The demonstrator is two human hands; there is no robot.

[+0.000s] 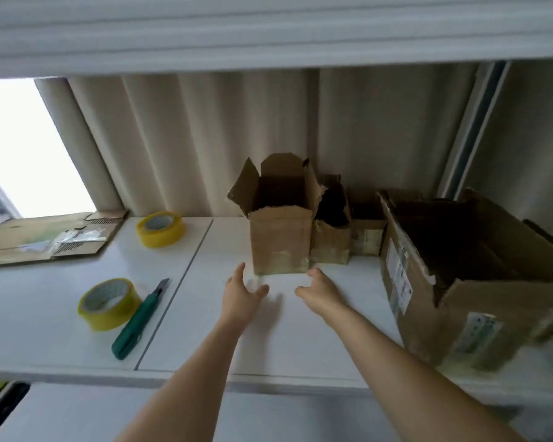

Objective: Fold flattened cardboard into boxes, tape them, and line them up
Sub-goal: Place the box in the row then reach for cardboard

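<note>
A small upright cardboard box (281,240) with its top flaps open stands on the white table (205,314) near the curtain. Two smaller boxes (331,240) (366,237) stand in a row to its right. My left hand (241,290) and my right hand (320,290) are stretched out just in front of the box's base, one on each side, fingers relaxed and holding nothing. Neither hand touches the box. A flattened cardboard sheet (45,237) lies at the table's far left.
A large open cardboard box (460,282) sits at the right. Two rolls of yellow tape (161,228) (109,303) and a green utility knife (139,320) lie on the left half. A beige curtain (205,138) hangs behind.
</note>
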